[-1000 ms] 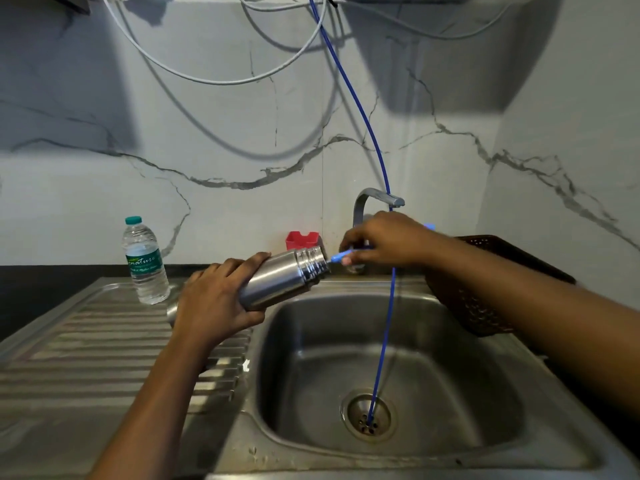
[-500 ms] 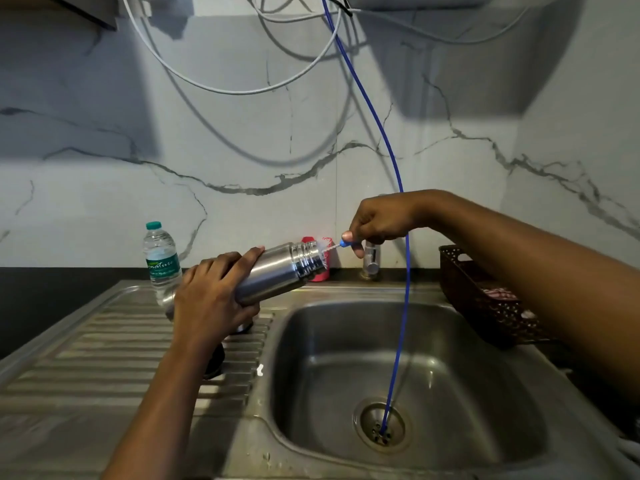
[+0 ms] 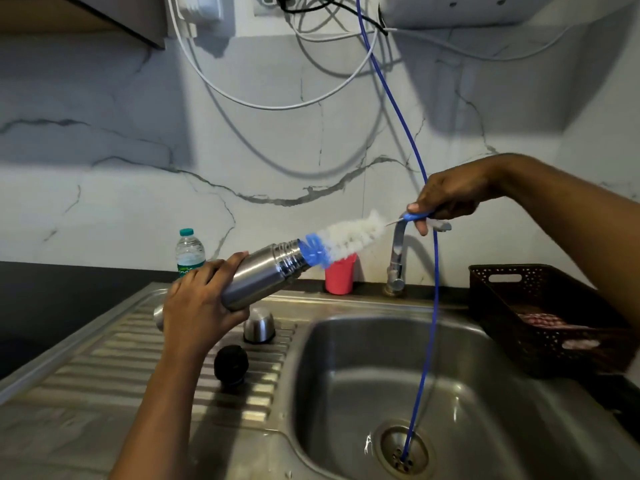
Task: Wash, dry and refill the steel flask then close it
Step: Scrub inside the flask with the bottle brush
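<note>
- Veined marble (image 3: 138, 202) is seen behind a steel sink (image 3: 349, 382).
- The steel flask (image 3: 263, 277) is gripped, tilted, by the left hand (image 3: 197, 306) above the drainboard (image 3: 114, 358).
- A bottle brush (image 3: 346, 237) is pinched in the right hand (image 3: 446, 199), tip at the flask's mouth.

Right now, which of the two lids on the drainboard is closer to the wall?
The domed steel cap, standing behind the black stopper, which lies nearer the camera.
</note>
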Action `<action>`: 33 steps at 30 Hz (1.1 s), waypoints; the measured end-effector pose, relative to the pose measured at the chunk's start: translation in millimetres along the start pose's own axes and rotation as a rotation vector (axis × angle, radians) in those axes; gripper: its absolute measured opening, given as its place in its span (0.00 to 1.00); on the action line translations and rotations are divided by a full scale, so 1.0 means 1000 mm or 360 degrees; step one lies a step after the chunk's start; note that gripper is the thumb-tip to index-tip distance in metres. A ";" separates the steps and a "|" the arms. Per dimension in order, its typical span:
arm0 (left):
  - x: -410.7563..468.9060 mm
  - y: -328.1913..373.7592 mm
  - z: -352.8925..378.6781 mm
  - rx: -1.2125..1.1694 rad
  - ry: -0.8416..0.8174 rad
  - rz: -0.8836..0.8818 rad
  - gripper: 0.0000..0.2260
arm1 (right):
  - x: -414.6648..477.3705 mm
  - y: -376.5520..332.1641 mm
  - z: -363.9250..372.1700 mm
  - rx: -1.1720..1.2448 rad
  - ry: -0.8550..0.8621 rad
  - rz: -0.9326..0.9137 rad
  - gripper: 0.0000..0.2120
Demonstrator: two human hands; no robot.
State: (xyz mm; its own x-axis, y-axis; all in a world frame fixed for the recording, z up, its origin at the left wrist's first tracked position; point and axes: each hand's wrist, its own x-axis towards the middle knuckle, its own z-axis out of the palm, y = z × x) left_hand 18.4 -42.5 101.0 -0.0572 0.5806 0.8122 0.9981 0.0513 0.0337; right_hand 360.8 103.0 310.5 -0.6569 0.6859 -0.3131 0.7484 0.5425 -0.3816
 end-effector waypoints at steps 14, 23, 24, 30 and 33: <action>0.002 -0.012 -0.001 -0.0097 -0.0183 0.0054 0.47 | -0.013 0.005 -0.013 -0.0052 -0.0039 0.0021 0.34; 0.002 -0.015 -0.007 -0.0122 -0.0170 0.0123 0.46 | -0.024 0.008 -0.016 -0.0023 -0.0034 0.0067 0.37; 0.002 -0.016 -0.008 -0.0129 -0.0170 0.0122 0.46 | -0.025 0.009 -0.016 -0.0009 -0.0031 0.0074 0.37; 0.002 -0.014 -0.009 -0.0138 -0.0216 0.0130 0.44 | -0.028 0.013 -0.013 0.0006 0.0001 0.0109 0.38; -0.005 -0.034 -0.012 -0.0173 -0.0232 0.0010 0.44 | -0.050 0.030 -0.023 0.0007 0.0146 0.0142 0.41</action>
State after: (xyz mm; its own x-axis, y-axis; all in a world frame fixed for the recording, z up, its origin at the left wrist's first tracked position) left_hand -15.4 -56.8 102.6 -0.0459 0.6926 0.7198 0.9945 -0.0363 0.0983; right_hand 418.2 96.6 334.9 -0.5764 0.7729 -0.2653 0.8029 0.4754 -0.3595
